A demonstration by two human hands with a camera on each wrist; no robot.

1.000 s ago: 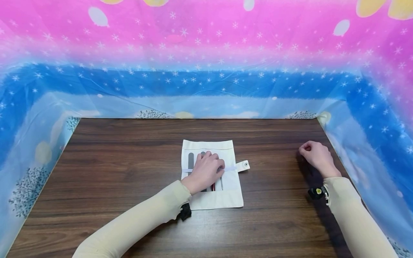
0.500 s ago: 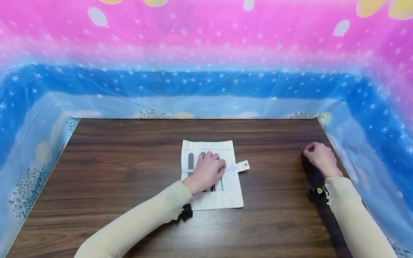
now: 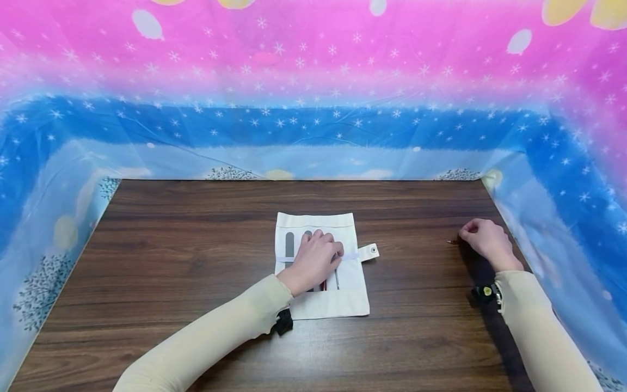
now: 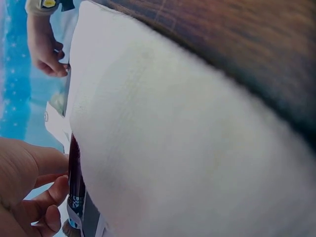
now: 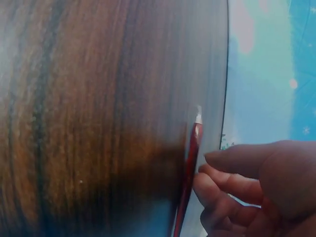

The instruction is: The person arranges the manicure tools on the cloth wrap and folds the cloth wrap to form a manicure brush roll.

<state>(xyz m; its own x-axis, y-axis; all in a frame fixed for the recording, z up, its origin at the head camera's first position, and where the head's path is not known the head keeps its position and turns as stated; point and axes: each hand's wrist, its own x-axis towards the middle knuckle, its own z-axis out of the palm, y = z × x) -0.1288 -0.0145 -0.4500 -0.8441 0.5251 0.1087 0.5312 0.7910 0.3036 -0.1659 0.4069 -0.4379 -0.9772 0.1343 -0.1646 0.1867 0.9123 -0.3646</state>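
Observation:
A white cloth tool pouch [image 3: 343,299] lies flat in the middle of the wooden table [image 3: 196,245], with a snap tab [image 3: 370,251] on its right side. A grey nail file [image 3: 289,244] and other thin tools sit under its elastic band. My left hand [image 3: 315,261] rests on the pouch with bent fingers, fingertips at the band. In the left wrist view, those fingers [image 4: 47,197] lie beside a dark red tool [image 4: 74,182] on the pouch [image 4: 187,148]. My right hand [image 3: 485,242] pinches a thin red tool [image 5: 190,168] at the right table edge, its tip [image 3: 449,241] pointing left.
A pink and blue starred plastic sheet [image 3: 313,109] walls the table at the back and on both sides. Bare wood stretches left of the pouch and between the pouch and my right hand.
My right hand has moved slightly nearer along the right edge, and the thin tool's tip now shows to its left. My left hand has stayed on the pouch.

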